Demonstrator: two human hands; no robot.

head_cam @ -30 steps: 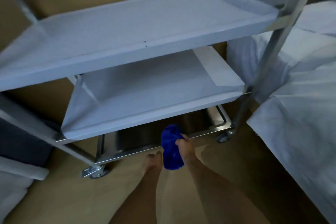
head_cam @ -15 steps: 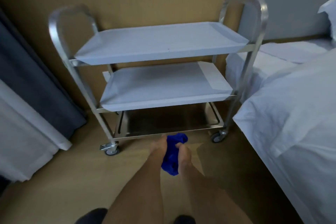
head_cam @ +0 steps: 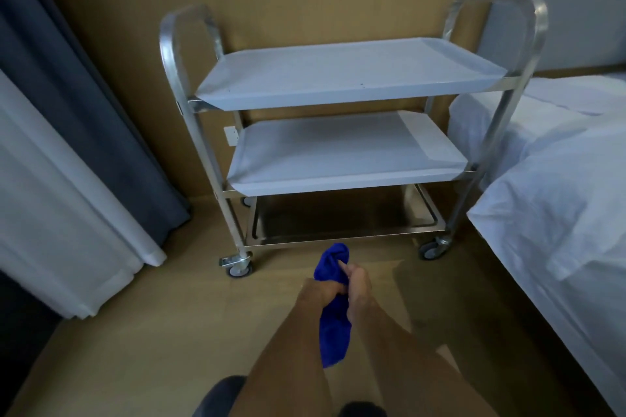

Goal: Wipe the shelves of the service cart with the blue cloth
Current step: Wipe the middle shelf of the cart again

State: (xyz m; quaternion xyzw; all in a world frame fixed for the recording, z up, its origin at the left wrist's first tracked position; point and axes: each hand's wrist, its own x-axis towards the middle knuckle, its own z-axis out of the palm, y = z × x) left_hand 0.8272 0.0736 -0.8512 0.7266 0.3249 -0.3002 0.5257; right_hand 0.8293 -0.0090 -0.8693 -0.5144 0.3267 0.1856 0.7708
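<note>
I see the three-shelf steel service cart (head_cam: 342, 132) against the tan wall, bed (head_cam: 559, 206) right of it, curtains (head_cam: 78, 132) left, and before it my left hand (head_cam: 316, 293) and right hand (head_cam: 359, 286) clenched around the bunched blue cloth (head_cam: 333, 322).

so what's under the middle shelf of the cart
A bare steel bottom shelf, nothing visible on it. The middle shelf covers its back part, so that area cannot be seen.
</note>
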